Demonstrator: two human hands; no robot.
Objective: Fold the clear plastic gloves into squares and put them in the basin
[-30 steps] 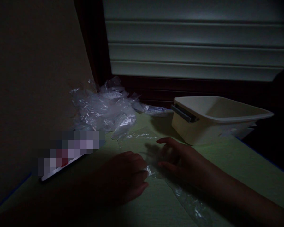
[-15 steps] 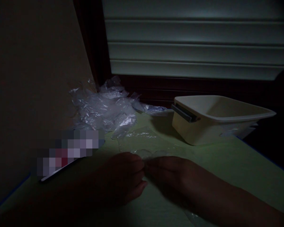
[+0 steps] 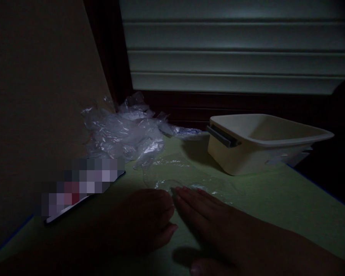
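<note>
A clear plastic bag (image 3: 172,168) lies spread on the green tabletop just beyond my hands. My left hand (image 3: 152,218) is curled closed at the near edge of this bag, and the part inside its fingers is hidden. Beside it, my right hand (image 3: 204,218) lies flat with its fingers stretched forward over the plastic and its thumb held apart. The right fingertips come close to the left knuckles. The room is dim, so fine detail of the film under the hands is lost.
Crumpled clear plastic bags (image 3: 126,132) are heaped at the back left against the wall. A cream plastic bin (image 3: 235,157) with a dark handle stands at the back right. A blurred-out flat device (image 3: 86,191) leans at the left. The green table (image 3: 290,207) has blue edges.
My right hand has opened from a pinch beside the left hand to lie flat, thumb spread. My left hand stays curled in nearly the same place. The view has shifted slightly.
</note>
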